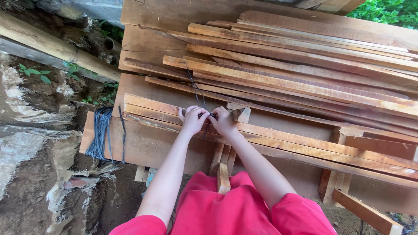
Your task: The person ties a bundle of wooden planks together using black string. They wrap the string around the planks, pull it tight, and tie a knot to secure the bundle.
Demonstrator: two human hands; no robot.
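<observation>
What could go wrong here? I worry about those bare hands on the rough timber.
1. Both the left hand and right hand pinch a thin dark strap against the rough-sawn orange wooden slats; splinters seem likely.
2. The strap may cut into skin if pulled hard.
3. The loosely stacked long planks could slide.

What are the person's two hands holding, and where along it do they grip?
Both the left hand and right hand pinch a thin dark strap near its lower end, over the wooden slats.
</observation>
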